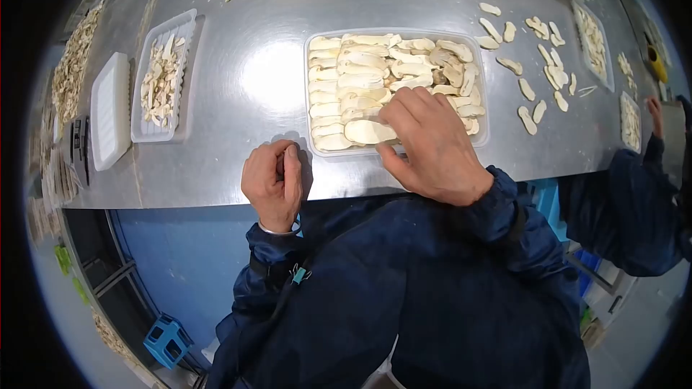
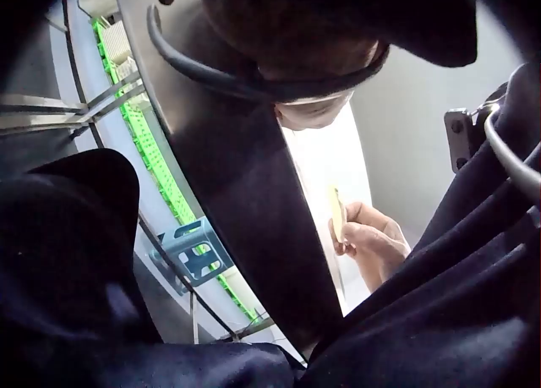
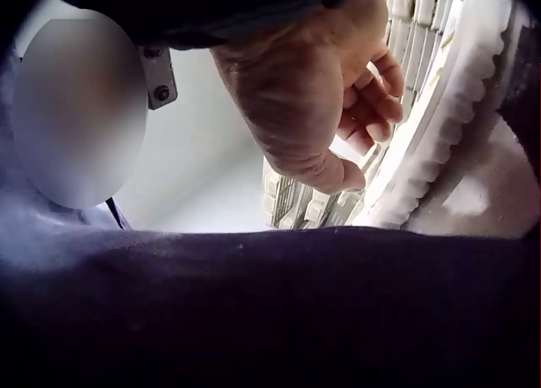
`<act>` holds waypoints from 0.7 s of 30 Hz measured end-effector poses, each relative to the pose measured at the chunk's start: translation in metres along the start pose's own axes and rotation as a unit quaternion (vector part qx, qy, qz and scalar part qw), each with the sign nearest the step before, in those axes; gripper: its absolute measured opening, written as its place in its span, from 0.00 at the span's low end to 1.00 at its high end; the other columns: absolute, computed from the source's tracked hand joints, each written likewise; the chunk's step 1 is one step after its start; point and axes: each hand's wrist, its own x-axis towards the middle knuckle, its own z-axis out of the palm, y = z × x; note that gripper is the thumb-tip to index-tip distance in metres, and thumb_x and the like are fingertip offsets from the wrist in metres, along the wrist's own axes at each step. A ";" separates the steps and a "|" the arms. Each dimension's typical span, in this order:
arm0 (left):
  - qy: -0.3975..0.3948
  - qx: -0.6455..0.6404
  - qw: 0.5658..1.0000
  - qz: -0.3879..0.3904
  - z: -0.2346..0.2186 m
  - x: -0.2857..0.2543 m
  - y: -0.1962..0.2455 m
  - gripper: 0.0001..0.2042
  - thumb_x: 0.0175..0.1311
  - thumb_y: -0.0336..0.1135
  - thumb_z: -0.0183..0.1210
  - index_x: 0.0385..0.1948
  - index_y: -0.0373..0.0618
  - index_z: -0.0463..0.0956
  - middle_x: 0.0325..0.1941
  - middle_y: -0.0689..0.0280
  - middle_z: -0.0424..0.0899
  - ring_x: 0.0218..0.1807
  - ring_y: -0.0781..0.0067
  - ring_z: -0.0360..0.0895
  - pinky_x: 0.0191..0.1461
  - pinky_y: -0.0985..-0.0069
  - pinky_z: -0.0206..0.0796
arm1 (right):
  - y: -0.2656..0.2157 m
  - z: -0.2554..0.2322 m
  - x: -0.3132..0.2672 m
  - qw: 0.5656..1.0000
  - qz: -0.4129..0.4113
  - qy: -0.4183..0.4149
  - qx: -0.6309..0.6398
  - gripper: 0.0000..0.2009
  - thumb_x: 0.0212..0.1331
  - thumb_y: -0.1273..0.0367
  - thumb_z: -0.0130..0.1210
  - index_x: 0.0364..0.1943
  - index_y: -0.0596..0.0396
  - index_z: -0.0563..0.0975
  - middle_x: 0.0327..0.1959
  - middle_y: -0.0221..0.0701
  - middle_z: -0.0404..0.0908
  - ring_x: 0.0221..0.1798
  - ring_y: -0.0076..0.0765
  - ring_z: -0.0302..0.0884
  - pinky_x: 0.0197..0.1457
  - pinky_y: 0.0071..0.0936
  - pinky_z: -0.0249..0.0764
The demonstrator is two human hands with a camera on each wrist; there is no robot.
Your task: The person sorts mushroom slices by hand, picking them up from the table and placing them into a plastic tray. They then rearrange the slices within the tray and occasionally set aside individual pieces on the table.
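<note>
Head view: metal table point(image 1: 432, 7), blue stool point(image 1: 165, 336) below; left hand point(image 1: 272, 184) relaxed, right hand point(image 1: 433, 145) pinching slice point(image 1: 366, 132).

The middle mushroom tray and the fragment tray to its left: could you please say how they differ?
The middle mushroom tray holds slices mostly laid in rows; the fragment tray holds jumbled pieces. Slices nearly fill the middle mushroom tray, while the fragment tray shows bare plastic. The middle mushroom tray's long side runs along the table's near edge; the fragment tray's runs away from it. Both are plastic trays holding pale mushroom.
</note>
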 end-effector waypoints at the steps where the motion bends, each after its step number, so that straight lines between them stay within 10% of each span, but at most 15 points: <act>1: 0.000 0.000 1.000 0.002 0.000 0.000 0.000 0.01 0.59 0.25 0.61 0.30 0.42 0.78 0.20 0.64 0.73 0.22 0.66 0.68 0.29 0.71 0.58 | 0.000 0.001 0.001 1.000 -0.001 -0.001 -0.001 0.13 0.47 0.71 0.59 0.36 0.60 0.72 0.37 0.38 0.70 0.44 0.44 0.69 0.46 0.39 0.66; 12: 0.000 0.011 1.000 0.016 0.001 0.001 -0.001 0.01 0.59 0.24 0.60 0.29 0.42 0.78 0.19 0.65 0.71 0.21 0.67 0.66 0.29 0.71 0.57 | 0.000 0.000 0.004 1.000 0.010 -0.020 -0.012 0.13 0.46 0.72 0.60 0.36 0.60 0.72 0.38 0.39 0.70 0.45 0.45 0.69 0.46 0.38 0.65; 21: 0.017 -0.036 0.999 0.009 0.004 -0.001 -0.001 0.01 0.59 0.25 0.59 0.31 0.40 0.79 0.24 0.60 0.76 0.25 0.61 0.72 0.33 0.70 0.63 | 0.037 -0.068 -0.032 0.975 0.115 0.166 -0.096 0.08 0.47 0.76 0.58 0.32 0.56 0.74 0.31 0.35 0.73 0.36 0.46 0.73 0.39 0.38 0.66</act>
